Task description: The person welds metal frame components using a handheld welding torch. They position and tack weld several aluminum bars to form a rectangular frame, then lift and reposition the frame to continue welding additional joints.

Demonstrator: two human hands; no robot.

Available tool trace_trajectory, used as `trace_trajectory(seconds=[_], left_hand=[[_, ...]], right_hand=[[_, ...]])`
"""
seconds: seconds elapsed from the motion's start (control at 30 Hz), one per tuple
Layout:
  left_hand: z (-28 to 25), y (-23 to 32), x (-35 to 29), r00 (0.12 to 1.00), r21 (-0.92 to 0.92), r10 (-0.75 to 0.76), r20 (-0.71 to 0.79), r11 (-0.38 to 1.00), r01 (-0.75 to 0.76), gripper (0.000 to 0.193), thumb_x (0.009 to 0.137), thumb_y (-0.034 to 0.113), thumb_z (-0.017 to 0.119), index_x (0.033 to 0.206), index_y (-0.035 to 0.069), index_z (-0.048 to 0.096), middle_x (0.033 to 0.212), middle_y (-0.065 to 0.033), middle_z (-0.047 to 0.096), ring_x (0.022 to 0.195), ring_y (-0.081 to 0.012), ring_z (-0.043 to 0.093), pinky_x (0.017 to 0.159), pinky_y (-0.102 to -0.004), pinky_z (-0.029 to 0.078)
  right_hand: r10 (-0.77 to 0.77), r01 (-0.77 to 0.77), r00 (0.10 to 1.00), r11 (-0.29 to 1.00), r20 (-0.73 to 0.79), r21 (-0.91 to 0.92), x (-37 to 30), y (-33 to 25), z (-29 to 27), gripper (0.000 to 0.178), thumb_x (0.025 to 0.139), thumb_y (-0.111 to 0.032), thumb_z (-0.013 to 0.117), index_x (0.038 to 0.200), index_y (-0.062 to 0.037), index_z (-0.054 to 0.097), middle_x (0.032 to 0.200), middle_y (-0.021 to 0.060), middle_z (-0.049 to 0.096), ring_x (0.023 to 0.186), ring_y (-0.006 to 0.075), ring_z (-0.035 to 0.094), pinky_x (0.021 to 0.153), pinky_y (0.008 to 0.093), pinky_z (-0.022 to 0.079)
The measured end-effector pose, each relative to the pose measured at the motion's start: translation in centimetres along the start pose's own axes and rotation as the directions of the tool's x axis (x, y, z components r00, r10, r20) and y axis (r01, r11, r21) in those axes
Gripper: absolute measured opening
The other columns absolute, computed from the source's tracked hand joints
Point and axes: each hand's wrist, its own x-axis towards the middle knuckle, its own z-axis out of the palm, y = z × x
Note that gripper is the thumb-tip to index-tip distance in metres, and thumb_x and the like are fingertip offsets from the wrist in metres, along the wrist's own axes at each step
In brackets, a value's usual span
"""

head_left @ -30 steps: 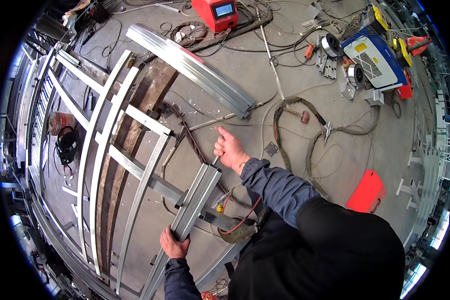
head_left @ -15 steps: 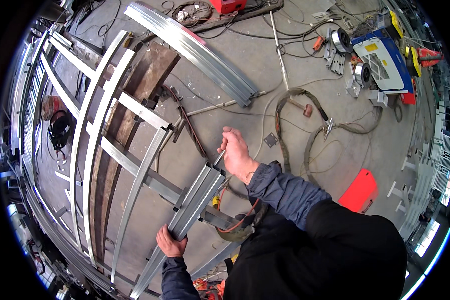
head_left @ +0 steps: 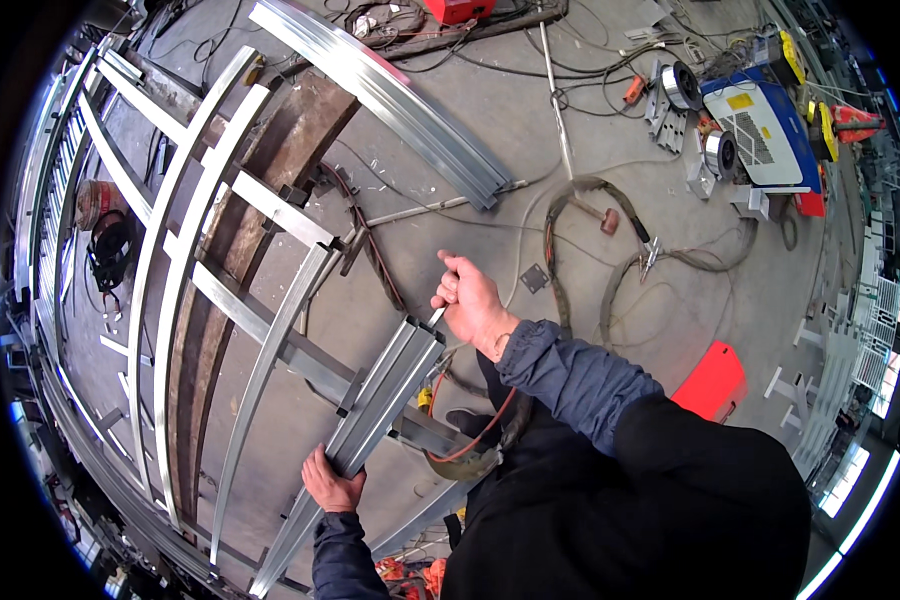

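Note:
A long grooved metal profile (head_left: 385,385) slants across the frame in front of me, its cut end toward the upper right. My left hand (head_left: 333,482) grips the profile along its lower stretch, thumb on the near side and fingers over the far edge. Just off the cut end, my right hand (head_left: 472,308) is closed with the index finger partly lifted. From under its fingers a short, thin metal piece (head_left: 437,317) sticks out toward the profile's end. Most of that piece is hidden in the hand. The profile lies across a square metal bar (head_left: 315,368).
Curved metal rails (head_left: 160,240) and a rusty beam (head_left: 295,140) stand at left. More grooved profiles (head_left: 390,100) lie beyond. On the floor are a coiled cable (head_left: 550,240), a mallet (head_left: 610,220) and a red panel (head_left: 712,382). A blue-white machine (head_left: 765,130) is at far right.
The index finger of my right hand has lifted slightly. My left hand keeps its hold on the profile. The whole view has shifted a little.

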Motion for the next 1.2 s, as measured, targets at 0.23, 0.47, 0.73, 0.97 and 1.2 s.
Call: trace_trajectory(seconds=[0.23, 0.47, 0.73, 0.97, 1.2], left_hand=[[0.0, 0.2, 0.0, 1.000, 0.010, -0.002, -0.003, 1.000, 0.002, 0.085, 0.068, 0.029, 0.086, 0.143, 0.003, 0.056, 0.121, -0.0203, 0.064, 0.110, -0.0446, 0.063, 0.100, -0.0539, 0.050], [0.1, 0.2, -0.1, 1.000, 0.010, 0.007, -0.011, 1.000, -0.007, 0.085, 0.069, 0.031, 0.086, 0.143, 0.002, 0.055, 0.122, -0.0211, 0.065, 0.111, -0.0449, 0.063, 0.100, -0.0546, 0.050], [0.2, 0.0, 0.0, 1.000, 0.009, 0.002, -0.010, 1.000, -0.002, 0.084, 0.069, 0.031, 0.085, 0.142, 0.002, 0.056, 0.122, -0.0214, 0.066, 0.112, -0.0446, 0.063, 0.100, -0.0551, 0.050], [0.1, 0.2, 0.2, 1.000, 0.011, -0.003, -0.010, 1.000, 0.003, 0.083, 0.069, 0.031, 0.085, 0.142, 0.003, 0.056, 0.122, -0.0210, 0.066, 0.112, -0.0436, 0.063, 0.100, -0.0547, 0.049], [0.1, 0.0, 0.3, 1.000, 0.004, 0.010, -0.013, 1.000, -0.010, 0.085, 0.068, 0.030, 0.085, 0.142, 0.003, 0.055, 0.123, -0.0201, 0.066, 0.112, -0.0424, 0.064, 0.100, -0.0546, 0.049]], right_hand=[[0.026, -0.036, 0.971, 0.999, 0.238, 0.039, 0.7, -0.3, -1.7, 0.026, 0.108, -0.020, 0.056, 0.132, -0.0133, 0.065, 0.065, -0.0070, 0.034, 0.058, 0.0095, 0.033, 0.063, 0.0307, 0.036], [0.068, -0.083, 0.943, 0.996, 0.326, 0.034, 0.2, -1.2, -1.9, 0.029, 0.106, -0.018, 0.052, 0.130, -0.0104, 0.067, 0.062, -0.0065, 0.033, 0.056, 0.0101, 0.032, 0.061, 0.0312, 0.037], [0.087, -0.105, 0.911, 0.994, 0.403, 0.023, 1.2, -1.0, -2.0, 0.033, 0.104, -0.018, 0.051, 0.132, -0.0084, 0.066, 0.062, -0.0057, 0.034, 0.056, 0.0105, 0.034, 0.064, 0.0311, 0.039], [0.080, -0.071, 0.908, 0.997, 0.411, -0.038, 0.8, -2.6, -2.2, 0.040, 0.108, -0.034, 0.056, 0.137, -0.0089, 0.066, 0.079, 0.0009, 0.059, 0.077, 0.0137, 0.059, 0.086, 0.0375, 0.053], [-0.125, 0.283, 0.930, 0.842, 0.344, -0.460, 9.5, -8.9, -3.0, 0.041, 0.109, -0.036, 0.064, 0.140, -0.0098, 0.066, 0.109, 0.0035, 0.070, 0.094, 0.0168, 0.068, 0.094, 0.0380, 0.056]])
